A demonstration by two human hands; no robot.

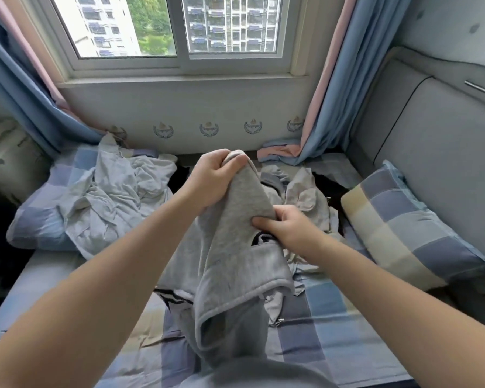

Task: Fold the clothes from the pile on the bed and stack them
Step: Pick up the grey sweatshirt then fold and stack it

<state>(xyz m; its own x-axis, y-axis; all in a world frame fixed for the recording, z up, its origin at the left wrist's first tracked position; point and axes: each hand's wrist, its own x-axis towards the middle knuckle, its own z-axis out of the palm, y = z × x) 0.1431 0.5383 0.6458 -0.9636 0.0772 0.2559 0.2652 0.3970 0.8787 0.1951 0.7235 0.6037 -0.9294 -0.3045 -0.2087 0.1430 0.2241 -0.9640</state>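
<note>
I hold a grey sweatshirt-like garment (235, 264) up over the bed (328, 312). My left hand (216, 182) grips its top end, raised above the pile. My right hand (289, 226) pinches the fabric lower down on its right side. The garment hangs down between my arms, its hemmed edge curling near the bottom. Behind it lies a pile of clothes (300, 191), light grey and black pieces mixed together. A crumpled light grey garment (115, 197) lies spread over the left pillow.
A checked pillow (403, 228) leans against the grey padded headboard (437, 141) on the right. Another checked pillow (36, 222) is at the left. Blue and pink curtains (328, 107) hang on both sides of the window (176, 32).
</note>
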